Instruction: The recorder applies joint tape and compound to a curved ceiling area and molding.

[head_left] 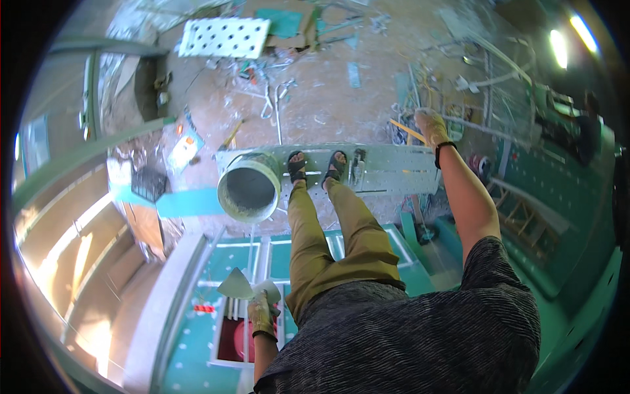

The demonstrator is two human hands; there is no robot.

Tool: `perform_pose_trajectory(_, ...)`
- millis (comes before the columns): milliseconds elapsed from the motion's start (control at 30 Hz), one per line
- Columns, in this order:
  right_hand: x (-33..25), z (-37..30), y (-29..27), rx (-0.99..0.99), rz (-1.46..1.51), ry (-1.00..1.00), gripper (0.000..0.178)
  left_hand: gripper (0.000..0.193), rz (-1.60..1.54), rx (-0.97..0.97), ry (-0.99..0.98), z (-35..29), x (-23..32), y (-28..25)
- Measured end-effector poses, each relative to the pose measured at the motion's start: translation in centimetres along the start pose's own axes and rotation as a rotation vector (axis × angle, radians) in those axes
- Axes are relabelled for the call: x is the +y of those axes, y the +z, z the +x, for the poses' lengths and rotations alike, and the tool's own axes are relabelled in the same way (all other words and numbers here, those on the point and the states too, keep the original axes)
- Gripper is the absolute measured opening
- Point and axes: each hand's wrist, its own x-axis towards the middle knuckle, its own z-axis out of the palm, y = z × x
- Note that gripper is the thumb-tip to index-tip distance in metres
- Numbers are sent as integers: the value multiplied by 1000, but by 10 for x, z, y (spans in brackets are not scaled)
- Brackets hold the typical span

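Note:
My left hand (pixel 262 318), in a pale work glove, hangs low beside my left leg. Its fingers are closed round a putty knife (pixel 236 284) with a wide, pale triangular blade; a second pale flat piece (pixel 266 289) shows beside the blade. My right hand (pixel 430 127), gloved too, is stretched far out to the right. Its fingers look curled, and what they hold, if anything, is hidden. A yellow strip (pixel 407 130) shows right beside it; whether the two touch I cannot tell. Before my left foot, a deep whitish bucket (pixel 249 188) with a smeared rim stands on the platform.
My sandalled feet stand on a narrow metal platform (pixel 394 169) above the floor. Debris, a white perforated panel (pixel 224 37) and metal rods (pixel 275 111) lie below. Green boards with pale seams (pixel 226 262) and a framed opening (pixel 244 339) are behind me. A wooden ladder (pixel 525 213) lies right.

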Motion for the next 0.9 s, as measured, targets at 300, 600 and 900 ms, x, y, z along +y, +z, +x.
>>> perform_pose_trajectory(300,311,-230,193,-58,-183,-20,21,51,315,12,214,-8,124,31)
perform_pose_trajectory(600,163,-436,193,-398,1128,953,22,47,345,2,340,-42,202,54)
perform_pose_trajectory(900,103,-520,161,-284,1562,1215,12,48,374,-97,455,-50,258,83)
